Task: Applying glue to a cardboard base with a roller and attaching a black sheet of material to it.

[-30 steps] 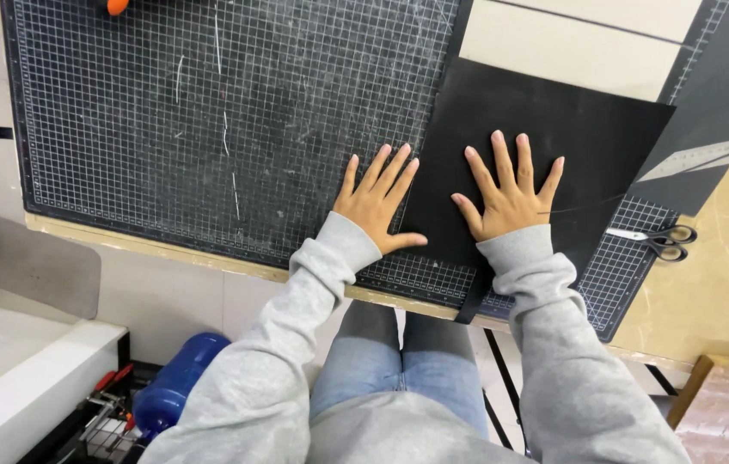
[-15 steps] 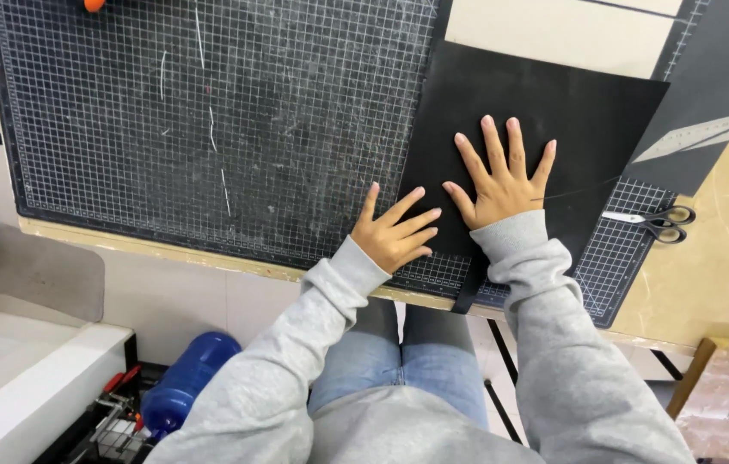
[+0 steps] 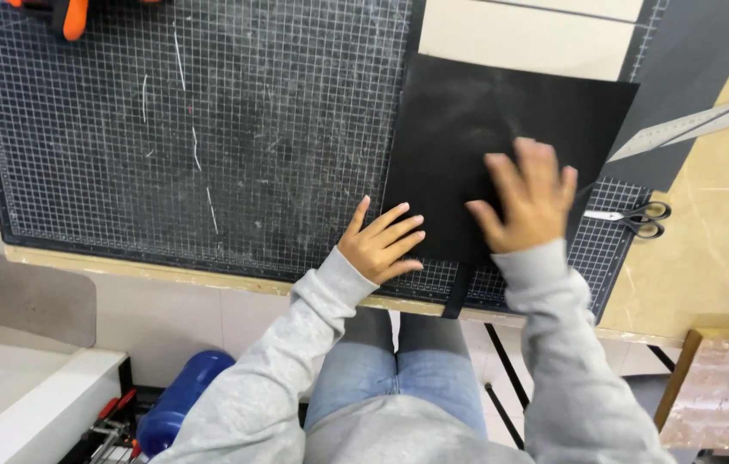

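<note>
Black sheet (image 3: 502, 129) shifted up-right | right hand (image 3: 526, 199) spread, moved up | left hand (image 3: 379, 242) spread at edge

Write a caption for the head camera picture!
Two hands, left and right, pressing a black sheet flat on a gridded cutting mat.

Both hands (image 3: 459, 223) flat on black sheet (image 3: 502, 137)

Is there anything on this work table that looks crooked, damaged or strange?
The black sheet lies slightly skewed to the grid of the cutting mat, under the right hand and the left hand's fingertips. The mat shows many pale scratches. A dark strip hangs over the table edge.
</note>
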